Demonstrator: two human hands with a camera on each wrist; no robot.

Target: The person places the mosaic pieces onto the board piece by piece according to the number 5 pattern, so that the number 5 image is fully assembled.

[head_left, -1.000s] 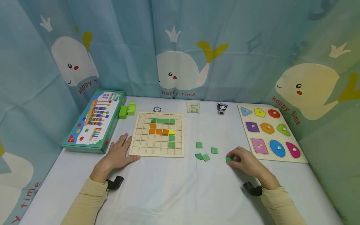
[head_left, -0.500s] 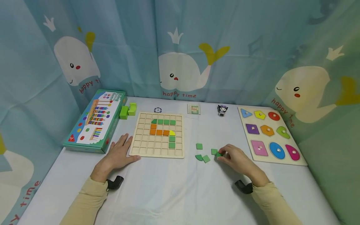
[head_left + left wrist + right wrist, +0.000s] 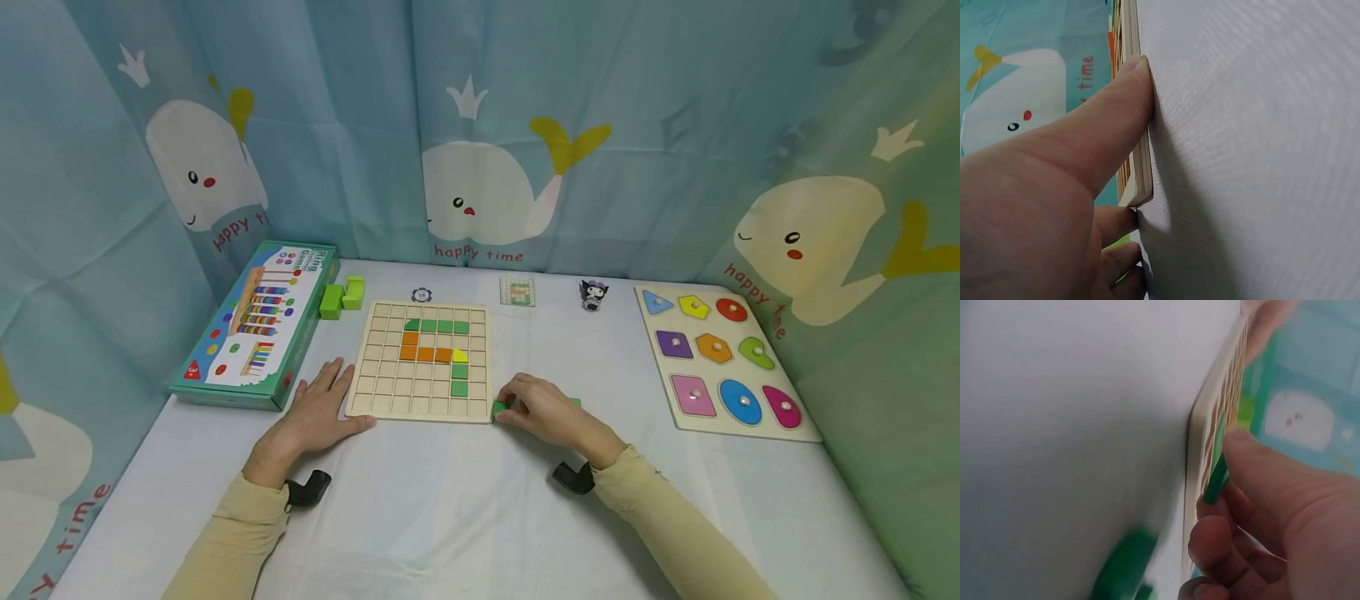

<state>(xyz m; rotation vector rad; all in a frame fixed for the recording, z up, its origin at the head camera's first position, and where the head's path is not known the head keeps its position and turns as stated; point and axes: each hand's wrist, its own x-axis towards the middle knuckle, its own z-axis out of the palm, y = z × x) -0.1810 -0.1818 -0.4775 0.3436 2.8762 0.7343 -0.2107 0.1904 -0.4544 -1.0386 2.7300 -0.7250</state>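
A wooden grid board point(image 3: 390, 396) lies on the table, with green, orange and yellow tiles set in an S-like shape. My left hand point(image 3: 318, 414) rests at its front left corner, fingers spread along the left side; in the left wrist view the thumb point(image 3: 1113, 109) lies against the board's front edge. Just off the front right corner, my right hand point(image 3: 551, 410) pinches a small green tile point(image 3: 500, 407) between thumb and fingers. The right wrist view shows this tile point(image 3: 1216, 480) edge-on near the board's rim. Loose green tiles point(image 3: 1124, 565) lie beneath the right hand, mostly hidden from above.
A ring game box point(image 3: 255, 325) and two green blocks point(image 3: 332, 302) stand at left. Behind the board lie a round number token point(image 3: 422, 295) and a pattern card point(image 3: 517, 292). A small figurine point(image 3: 593, 294) and a shape puzzle board point(image 3: 716, 392) are at right.
My right hand has carried the green tile leftward, from near the shape puzzle, past the loose tiles to the grid board's corner. My left hand has stayed in place.
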